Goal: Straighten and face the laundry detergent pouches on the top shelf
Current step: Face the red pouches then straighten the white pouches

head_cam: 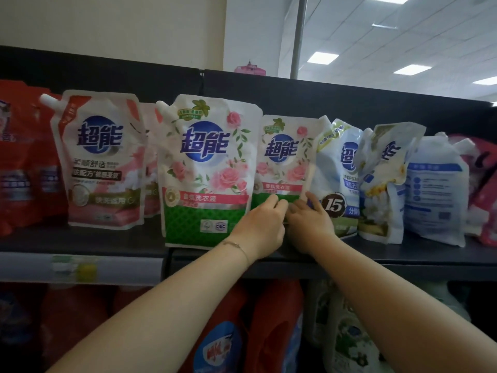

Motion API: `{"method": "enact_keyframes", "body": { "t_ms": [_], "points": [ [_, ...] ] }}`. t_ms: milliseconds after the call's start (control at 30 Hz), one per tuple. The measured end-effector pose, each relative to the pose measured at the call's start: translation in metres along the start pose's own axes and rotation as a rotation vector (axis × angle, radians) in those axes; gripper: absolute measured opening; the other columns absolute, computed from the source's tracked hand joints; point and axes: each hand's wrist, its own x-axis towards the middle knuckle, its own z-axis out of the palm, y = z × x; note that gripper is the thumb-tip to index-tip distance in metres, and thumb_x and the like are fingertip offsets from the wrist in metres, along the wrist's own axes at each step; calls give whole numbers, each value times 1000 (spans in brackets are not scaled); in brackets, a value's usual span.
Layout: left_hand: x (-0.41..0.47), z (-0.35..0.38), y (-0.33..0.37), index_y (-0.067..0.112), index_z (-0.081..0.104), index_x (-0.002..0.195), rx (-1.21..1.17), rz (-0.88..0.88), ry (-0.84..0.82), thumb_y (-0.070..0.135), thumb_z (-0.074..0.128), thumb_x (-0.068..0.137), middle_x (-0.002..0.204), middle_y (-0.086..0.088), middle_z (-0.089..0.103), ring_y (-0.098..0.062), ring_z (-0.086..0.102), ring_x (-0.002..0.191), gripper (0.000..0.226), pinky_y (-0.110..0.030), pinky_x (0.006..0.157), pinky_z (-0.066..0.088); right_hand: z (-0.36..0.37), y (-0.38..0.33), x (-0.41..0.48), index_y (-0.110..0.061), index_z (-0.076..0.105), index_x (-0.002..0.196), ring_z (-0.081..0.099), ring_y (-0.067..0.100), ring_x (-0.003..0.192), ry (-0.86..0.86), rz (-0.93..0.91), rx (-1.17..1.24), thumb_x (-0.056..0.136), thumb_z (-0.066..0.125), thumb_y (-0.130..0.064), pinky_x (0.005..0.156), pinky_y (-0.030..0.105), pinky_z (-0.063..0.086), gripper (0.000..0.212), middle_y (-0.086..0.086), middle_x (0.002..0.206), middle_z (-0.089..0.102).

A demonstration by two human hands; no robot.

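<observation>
left hand (262,224) and right hand (309,220) both pinch the bottom of the small rose pouch (285,157), upright on the top shelf (80,242) beside a bigger rose pouch (207,170).

I count two rose-printed pouches (207,170), three blue-and-white pouches (336,162), two pink-and-white pouches (99,162), and red pouches (21,157) at the top shelf's (80,240) left end too blurred to tally.
</observation>
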Motion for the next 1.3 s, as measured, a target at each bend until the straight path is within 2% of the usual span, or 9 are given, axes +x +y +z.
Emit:
{"method": "enact_keyframes", "body": {
  "t_ms": [167, 333, 467, 633, 933, 1033, 1133, 1233, 1300],
  "points": [
    [36, 31, 5, 7, 42, 118, -198, -278, -91, 13, 48, 92, 125, -10, 41, -27, 49, 105, 27, -34, 86, 43, 17, 18, 3, -27, 47, 137, 17, 19, 142, 38, -28, 28, 90, 51, -38, 115, 39, -10, 49, -6, 146, 39],
    [58, 57, 3, 5, 34, 136, -274, -461, -111, 18, 56, 90, 136, -14, 38, -30, 42, 124, 53, -37, 107, 37, 34, 52, -1, -27, 57, 125, 29, 20, 136, 65, 112, 171, 92, 49, -35, 115, 33, 8, 36, -3, 136, 50],
    [66, 70, -1, 7, 34, 131, -245, -546, -93, 26, 62, 86, 131, -13, 33, -32, 40, 122, 56, -39, 106, 37, 44, 86, -1, -30, 55, 128, 28, 22, 136, -24, 240, 228, 94, 46, -35, 114, 39, 21, 36, 0, 139, 47],
    [68, 78, -3, 8, 37, 118, -207, -546, -15, 27, 61, 86, 122, -11, 35, -30, 44, 112, 45, -40, 96, 43, 54, 106, -1, -30, 55, 127, 30, 21, 134, -50, 255, 272, 95, 42, -37, 111, 35, 22, 35, -1, 138, 47],
    [67, 85, -2, 7, 40, 122, -107, -476, 30, 24, 60, 86, 121, -10, 39, -26, 46, 111, 44, -37, 92, 46, 58, 96, -4, -29, 56, 126, 26, 19, 138, 26, 147, 256, 96, 40, -36, 116, 34, 9, 35, -3, 139, 46],
    [65, 87, -1, 8, 42, 122, -128, -389, -28, 23, 60, 87, 121, -9, 44, -25, 47, 113, 42, -38, 95, 46, 57, 95, -7, -27, 64, 114, 35, 19, 133, 121, 144, 307, 92, 48, -33, 114, 35, 22, 28, -4, 129, 54],
    [65, 84, 3, 10, 42, 123, -149, -316, -91, 24, 59, 89, 123, -9, 45, -25, 48, 114, 41, -38, 97, 44, 48, 91, -12, -20, 67, 100, 52, 19, 113, 237, 95, 395, 89, 53, -25, 97, 31, 41, 19, -1, 109, 63],
    [64, 83, 4, 10, 43, 125, -168, -307, -117, 27, 58, 90, 127, -10, 45, -26, 48, 116, 42, -36, 98, 42, 39, 85, -19, -15, 65, 105, 57, 21, 101, 304, -4, 383, 89, 54, -21, 89, 36, 47, 20, 3, 104, 64],
    [65, 81, 4, 9, 42, 127, -201, -307, -147, 34, 59, 90, 129, -10, 45, -26, 48, 117, 47, -36, 99, 42, 33, 83, -26, -13, 66, 97, 57, 24, 87, 390, -53, 356, 85, 53, -19, 76, 39, 51, 19, 5, 91, 64]
  ]
}}
